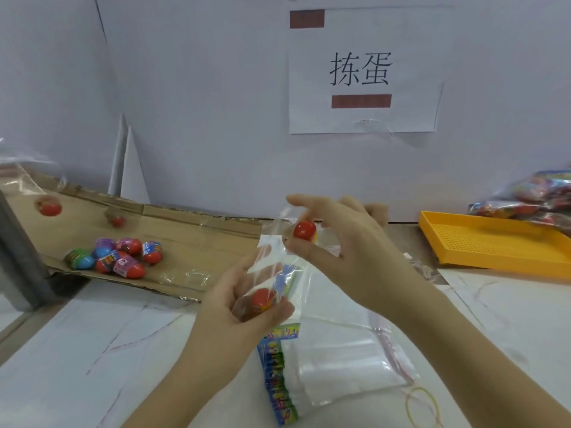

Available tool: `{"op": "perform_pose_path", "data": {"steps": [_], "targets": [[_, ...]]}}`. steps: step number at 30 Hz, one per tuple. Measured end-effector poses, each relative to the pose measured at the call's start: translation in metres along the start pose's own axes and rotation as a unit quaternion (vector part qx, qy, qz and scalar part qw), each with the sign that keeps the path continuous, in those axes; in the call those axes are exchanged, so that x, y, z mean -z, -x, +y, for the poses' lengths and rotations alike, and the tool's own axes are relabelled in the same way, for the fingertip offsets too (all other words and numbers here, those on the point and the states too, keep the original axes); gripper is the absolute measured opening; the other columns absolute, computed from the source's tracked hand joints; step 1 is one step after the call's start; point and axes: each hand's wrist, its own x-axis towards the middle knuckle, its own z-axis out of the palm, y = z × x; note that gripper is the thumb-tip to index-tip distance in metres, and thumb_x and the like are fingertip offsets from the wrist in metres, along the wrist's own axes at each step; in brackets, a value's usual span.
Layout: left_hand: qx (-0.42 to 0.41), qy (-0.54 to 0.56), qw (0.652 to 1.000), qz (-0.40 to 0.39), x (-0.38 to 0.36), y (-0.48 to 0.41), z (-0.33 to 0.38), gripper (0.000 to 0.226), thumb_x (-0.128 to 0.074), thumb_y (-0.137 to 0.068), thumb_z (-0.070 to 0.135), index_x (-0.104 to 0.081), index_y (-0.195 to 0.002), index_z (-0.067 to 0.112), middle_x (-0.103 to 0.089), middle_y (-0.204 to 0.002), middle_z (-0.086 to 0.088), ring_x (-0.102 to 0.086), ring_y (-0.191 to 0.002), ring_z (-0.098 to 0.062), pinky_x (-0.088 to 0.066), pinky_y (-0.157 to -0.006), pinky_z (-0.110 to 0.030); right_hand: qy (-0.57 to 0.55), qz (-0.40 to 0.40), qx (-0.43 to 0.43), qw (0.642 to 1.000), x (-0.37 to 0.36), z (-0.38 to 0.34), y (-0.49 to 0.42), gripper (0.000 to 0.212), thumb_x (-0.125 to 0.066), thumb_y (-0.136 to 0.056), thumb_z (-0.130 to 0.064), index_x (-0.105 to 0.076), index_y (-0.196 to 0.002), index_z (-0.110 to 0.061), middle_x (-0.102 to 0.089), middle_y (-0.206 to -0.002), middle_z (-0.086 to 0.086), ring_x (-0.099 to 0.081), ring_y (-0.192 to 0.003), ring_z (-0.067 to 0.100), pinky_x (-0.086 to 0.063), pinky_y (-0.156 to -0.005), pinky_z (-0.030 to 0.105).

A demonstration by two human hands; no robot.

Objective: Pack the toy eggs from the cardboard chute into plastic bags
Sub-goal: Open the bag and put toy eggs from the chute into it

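Item, bagging in hand: left hand [247,299] curled round clear plastic bag [278,273] holding one egg, right hand [327,239] pinching a red toy egg [304,231] at the mouth, twelve o'clock; risk, limp film folds, egg drops to worktop [92,350]; more eggs wait on cardboard chute [185,242], nine o'clock.

a packing workstation: labelled paper sign [367,71] on partition, cardboard chute [173,239], yellow tray [491,242].

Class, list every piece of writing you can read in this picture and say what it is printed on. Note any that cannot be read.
"拣蛋": large black characters on the white paper sign taped to the wall.
Two red bars on that sign: print too blurred to read.
Egg wrappers in the cardboard chute: too small to read.
Colourful header cards on the bag stack: blurred, unreadable.
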Motion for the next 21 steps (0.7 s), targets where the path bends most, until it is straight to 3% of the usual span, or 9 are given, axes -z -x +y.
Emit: {"op": "perform_pose_path", "data": {"steps": [4, 7, 9, 14, 18, 21], "targets": [[-0.007, -0.004, 1.000, -0.020, 0.0012, 0.0001, 0.0003, 0.067, -0.087, -0.058, 0.022, -0.064, -0.116, 0.045, -0.070, -0.118, 0.011, -0.069, -0.104, -0.015, -0.056, -0.076, -0.022, -0.010, 0.038, 0.027, 0.999, 0.0017, 0.0022, -0.0013, 0.030, -0.054, -0.081, -0.057, -0.061, -0.100, -0.036, -0.055, -0.086, -0.032, -0.043, -0.091, 0.000, -0.020, -0.076, 0.034], [-0.007, -0.021, 0.999, -0.043, 0.0008, 0.0007, 0.0003, 0.068, -0.087, -0.064, 0.018, -0.060, -0.118, 0.049, -0.068, -0.120, 0.014, -0.069, -0.104, -0.015, -0.056, -0.078, -0.021, 0.002, 0.056, 0.046, 0.997, 0.0013, 0.0016, -0.0014, 0.039, -0.046, -0.084, -0.059, -0.068, -0.106, -0.035, -0.064, -0.097, -0.022, -0.047, -0.093, 0.006, -0.023, -0.076, 0.037], [-0.006, -0.024, 0.998, -0.052, 0.0017, 0.0011, -0.0003, 0.068, -0.086, -0.064, 0.019, -0.060, -0.120, 0.048, -0.067, -0.122, 0.014, -0.069, -0.104, -0.014, -0.056, -0.078, -0.021, -0.011, 0.107, 0.040, 0.993, -0.0003, 0.0001, -0.0016, 0.033, -0.054, -0.087, -0.050, -0.068, -0.109, -0.029, -0.065, -0.100, -0.018, -0.053, -0.093, 0.010, -0.027, -0.080, 0.040], [-0.010, -0.022, 0.998, -0.058, 0.0041, -0.0001, -0.0008, 0.077, -0.088, -0.059, 0.026, -0.055, -0.125, 0.049, -0.066, -0.124, 0.012, -0.067, -0.109, -0.015, -0.056, -0.079, -0.024, 0.012, 0.181, 0.055, 0.982, 0.0012, -0.0005, -0.0028, 0.030, -0.065, -0.081, -0.046, -0.068, -0.100, -0.023, -0.060, -0.094, -0.022, -0.053, -0.089, 0.005, -0.019, -0.077, 0.032], [-0.015, -0.027, 0.998, -0.062, 0.0044, -0.0001, 0.0004, 0.078, -0.088, -0.058, 0.032, -0.054, -0.125, 0.054, -0.064, -0.127, 0.015, -0.068, -0.106, -0.017, -0.057, -0.080, -0.025, 0.045, 0.190, 0.067, 0.978, 0.0054, 0.0030, -0.0029, 0.021, -0.065, -0.083, -0.042, -0.071, -0.091, -0.023, -0.069, -0.094, -0.014, -0.055, -0.090, 0.011, -0.019, -0.079, 0.035], [-0.016, -0.034, 0.997, -0.070, 0.0047, 0.0003, 0.0008, 0.080, -0.087, -0.058, 0.030, -0.053, -0.126, 0.054, -0.063, -0.129, 0.014, -0.071, -0.099, -0.022, -0.058, -0.079, -0.028, 0.002, 0.224, 0.060, 0.973, 0.0081, 0.0008, -0.0026, 0.017, -0.067, -0.084, -0.039, -0.069, -0.093, -0.026, -0.065, -0.093, -0.018, -0.057, -0.085, 0.010, -0.024, -0.081, 0.040]]}}
